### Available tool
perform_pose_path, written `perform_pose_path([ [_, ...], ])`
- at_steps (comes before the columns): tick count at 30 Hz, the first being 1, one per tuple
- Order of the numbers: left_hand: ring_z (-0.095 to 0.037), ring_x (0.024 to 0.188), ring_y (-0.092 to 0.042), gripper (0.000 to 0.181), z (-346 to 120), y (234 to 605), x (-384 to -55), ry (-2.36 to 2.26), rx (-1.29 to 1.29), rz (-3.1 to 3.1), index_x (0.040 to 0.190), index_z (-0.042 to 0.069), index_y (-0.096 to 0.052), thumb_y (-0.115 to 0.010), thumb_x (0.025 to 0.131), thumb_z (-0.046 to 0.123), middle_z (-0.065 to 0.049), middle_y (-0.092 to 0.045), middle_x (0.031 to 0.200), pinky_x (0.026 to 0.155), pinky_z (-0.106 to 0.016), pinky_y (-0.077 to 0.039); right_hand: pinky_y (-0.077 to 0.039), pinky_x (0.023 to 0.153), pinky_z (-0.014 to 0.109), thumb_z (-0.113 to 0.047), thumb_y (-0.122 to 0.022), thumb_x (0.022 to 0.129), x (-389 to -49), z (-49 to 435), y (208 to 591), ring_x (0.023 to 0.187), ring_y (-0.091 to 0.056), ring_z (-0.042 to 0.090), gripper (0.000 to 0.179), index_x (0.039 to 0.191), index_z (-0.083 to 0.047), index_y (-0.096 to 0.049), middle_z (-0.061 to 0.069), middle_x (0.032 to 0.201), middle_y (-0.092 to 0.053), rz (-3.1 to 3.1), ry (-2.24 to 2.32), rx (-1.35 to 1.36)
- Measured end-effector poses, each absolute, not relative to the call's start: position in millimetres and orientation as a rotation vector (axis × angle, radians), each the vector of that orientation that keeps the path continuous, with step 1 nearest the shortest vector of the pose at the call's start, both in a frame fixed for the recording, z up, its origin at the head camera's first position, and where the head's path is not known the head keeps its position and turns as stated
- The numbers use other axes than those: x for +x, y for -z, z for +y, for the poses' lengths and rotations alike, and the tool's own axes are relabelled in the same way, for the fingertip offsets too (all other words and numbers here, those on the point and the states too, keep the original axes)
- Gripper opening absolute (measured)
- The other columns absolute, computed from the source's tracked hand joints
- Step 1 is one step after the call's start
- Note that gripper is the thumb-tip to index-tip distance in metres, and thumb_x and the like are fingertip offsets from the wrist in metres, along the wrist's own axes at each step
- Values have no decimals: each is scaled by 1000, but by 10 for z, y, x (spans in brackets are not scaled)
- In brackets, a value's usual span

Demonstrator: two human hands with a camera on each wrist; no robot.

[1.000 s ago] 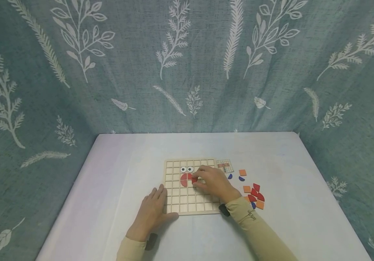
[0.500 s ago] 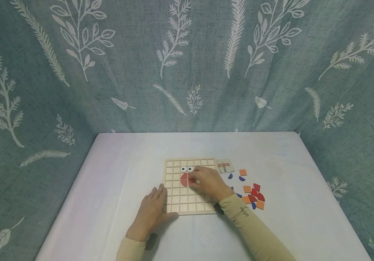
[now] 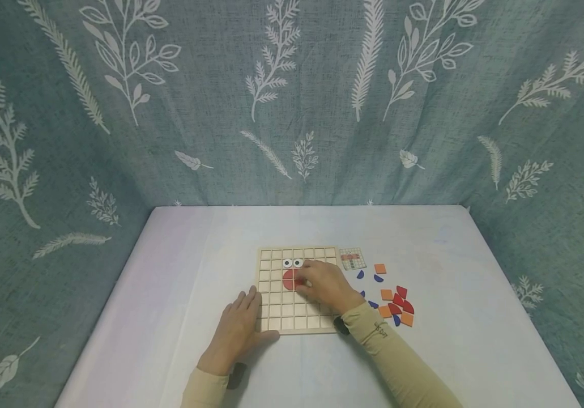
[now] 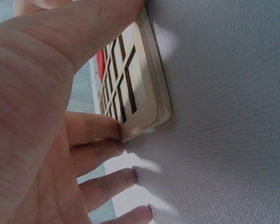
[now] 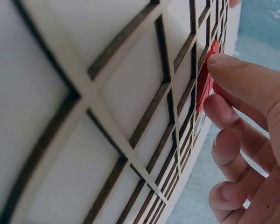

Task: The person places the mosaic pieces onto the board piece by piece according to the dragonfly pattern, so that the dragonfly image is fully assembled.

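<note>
A wooden grid board (image 3: 275, 310) lies on the table. Thumb and fingertips of my right hand (image 3: 327, 286) pinch a red quarter-circle piece (image 3: 299, 281) at the board, partly hidden by the hand. Left of it, other red pieces (image 3: 288, 275) sit in the cells, forming most of a disc. Two round eye pieces (image 3: 293, 263) are set in the row above. My left hand (image 3: 235, 326) rests with fairly straight fingers along the board's left edge, its thumb at the front edge. In the left wrist view, the fingertips touch the board's corner (image 4: 149, 107).
A small printed pattern card (image 3: 353, 259) lies against the board's right side. Farther right, loose red pieces (image 3: 408, 306), orange squares (image 3: 380, 268) and blue half-rounds (image 3: 379, 278) are scattered. A patterned curtain (image 3: 322, 158) surrounds the table's back and sides.
My right hand has shifted slightly left, bringing the pinched red piece from a tilted position down against the other red pieces. The left hand stays where it was.
</note>
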State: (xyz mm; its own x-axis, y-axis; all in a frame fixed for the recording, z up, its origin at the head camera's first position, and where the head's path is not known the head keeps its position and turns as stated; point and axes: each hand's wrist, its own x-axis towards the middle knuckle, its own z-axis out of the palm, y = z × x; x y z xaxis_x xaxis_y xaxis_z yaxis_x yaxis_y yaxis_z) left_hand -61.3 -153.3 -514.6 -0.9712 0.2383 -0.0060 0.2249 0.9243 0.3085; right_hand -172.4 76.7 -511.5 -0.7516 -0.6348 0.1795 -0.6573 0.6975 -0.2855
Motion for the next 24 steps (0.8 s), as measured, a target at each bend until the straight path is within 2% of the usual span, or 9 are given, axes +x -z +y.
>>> perform_pose_path([
  [10, -50, 136, -44, 98, -1539, 5162, -620, -463, 374, 3040, 145, -8, -46, -82, 79, 55, -28, -43, 152, 106, -63, -43, -46, 58, 18, -28, -81, 88, -1725, 727, 5148, 68, -51, 3, 8, 95, -25, -82, -12, 83, -62, -2832, -486, 1069],
  [24, -51, 136, -43, 99, -1532, 5139, -618, -489, 371, 3040, 145, -8, -46, -82, 78, 54, -29, -43, 152, 106, -64, -43, -51, 61, 20, -23, -80, 89, -1647, 766, 5106, 73, -58, 6, 12, 101, -21, -81, -7, 92, -67, -2835, -543, 1083],
])
